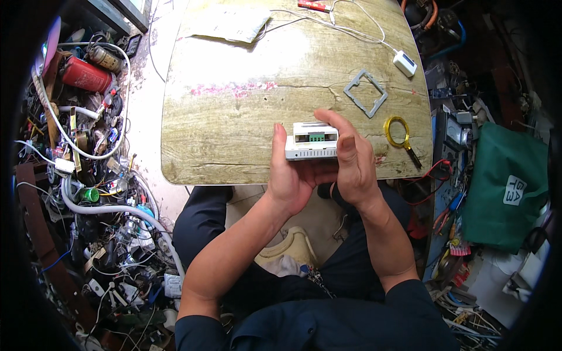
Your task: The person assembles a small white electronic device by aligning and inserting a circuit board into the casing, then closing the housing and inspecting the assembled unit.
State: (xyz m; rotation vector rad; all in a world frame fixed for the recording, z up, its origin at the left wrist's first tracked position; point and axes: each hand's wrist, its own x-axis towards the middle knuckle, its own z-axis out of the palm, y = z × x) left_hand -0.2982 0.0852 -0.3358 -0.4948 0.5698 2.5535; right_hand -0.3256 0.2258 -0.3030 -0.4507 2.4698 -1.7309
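Observation:
Between my two hands, over the table's near edge, is a white boxy electronic module (pixel 310 153) with a green terminal block (pixel 317 138) set in a recess and a row of slots below it. My left hand (pixel 287 184) supports it from the left and beneath, thumb up along its side. My right hand (pixel 358 169) grips its right side, with the index finger reaching over the far top edge. The fingers under the module are partly hidden. To the right on the table lie a grey square frame (pixel 348 92) and a yellow-rimmed magnifying glass (pixel 389 134) with a black handle.
The wood-patterned table (pixel 216 140) carries a pale packet (pixel 234 29) at the far left and a white cable ending in a small white box (pixel 404 63). Heaped parts and cables fill the floor at left, near a red cylinder (pixel 85 75). A green bag (pixel 497 187) hangs at right.

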